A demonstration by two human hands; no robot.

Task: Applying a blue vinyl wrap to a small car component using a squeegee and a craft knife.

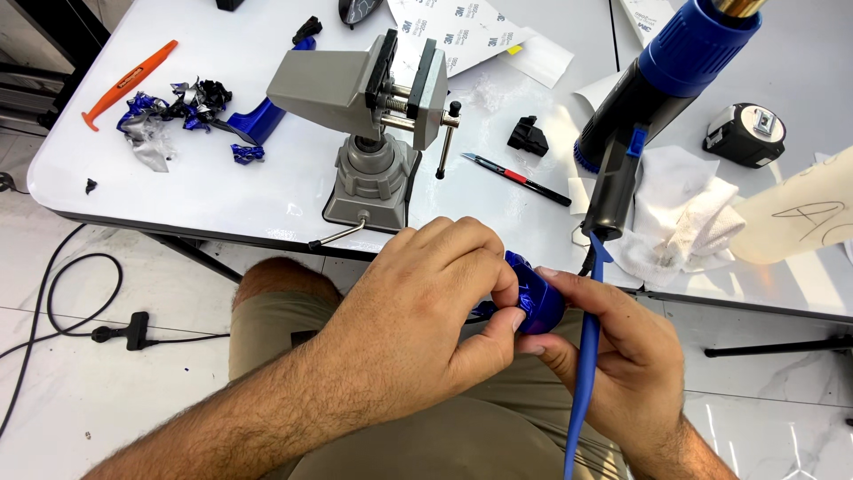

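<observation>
A: Observation, head view. Both hands meet over the lap, just below the near edge of the white table (222,191). Left hand (426,307) is closed over a small glossy blue part (536,298) — fingers curled across its top, thumb pressed against its near face.

B: And the right?

A: Right hand (613,351) cups the same blue part from below and the side, fingers closed against it. A long blue plastic tool (584,391) also runs through that hand, its tip near the part and its handle pointing down toward the bottom edge. So both grips are closed, both on the blue part.

B: What surrounds them on the table?

A: Grey bench vise (369,107) on a suction base, directly beyond the left hand; I cannot tell that its jaws hold anything. To the right, a blue-and-black heat gun (653,98) lies partly on a white cloth (689,213). Between vise and heat gun — a thin craft knife (515,178) and a small black clip (529,135).

B: Far left?

A: Crumpled scraps of blue and silver film (169,116), with an orange scraper (129,82) just beyond. A tape measure (745,133) sits at the far right.
</observation>
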